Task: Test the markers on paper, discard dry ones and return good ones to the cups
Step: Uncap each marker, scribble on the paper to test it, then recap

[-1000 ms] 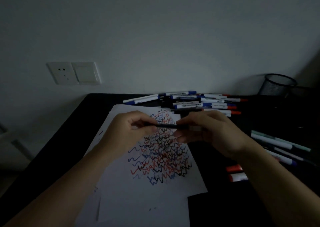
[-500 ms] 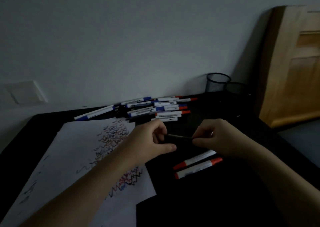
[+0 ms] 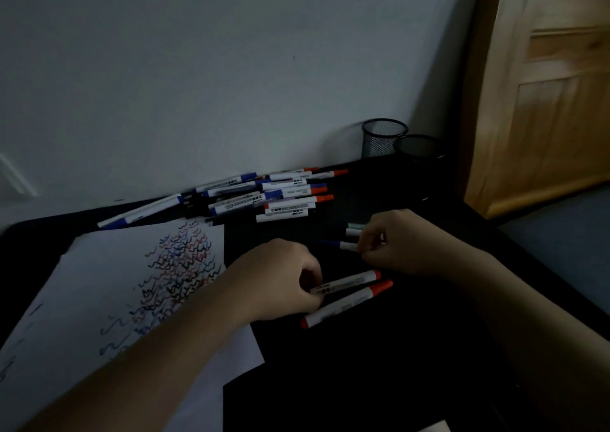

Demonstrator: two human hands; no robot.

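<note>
Lying flat on the dark table (image 3: 379, 382), two markers with orange-red ends sit side by side just ahead of the left hand (image 3: 280, 279). That hand's fingers curl round the near end of the upper orange-red marker (image 3: 346, 281), grasping it where it lies; the lower orange-red marker (image 3: 346, 304) lies free just beside it. The right hand (image 3: 399, 243) has its fingers clenched round a blue-tipped marker (image 3: 340, 244), whose dark blue end points left. Just above it two more marker ends show at the knuckles, one white (image 3: 352, 232) and one pale green (image 3: 355, 225); whether the hand holds these too cannot be told.

Along the wall lies a loose pile of markers (image 3: 264, 197), white barrels with blue, orange-red or black ends; roughly a dozen, though overlap and dim light prevent an exact count. Printed labels run along the barrels, too blurred to read.

One sheet of white paper (image 3: 109, 283) lies left of the hands under the left forearm, covered in a cluster of black, blue and red zigzag scribbles (image 3: 178, 273).

Two black mesh cups (image 3: 384, 138) stand touching at the back right corner of the table, the second cup (image 3: 419, 149) darker and nearer. A wooden door (image 3: 544, 101) stands beyond them.
</note>
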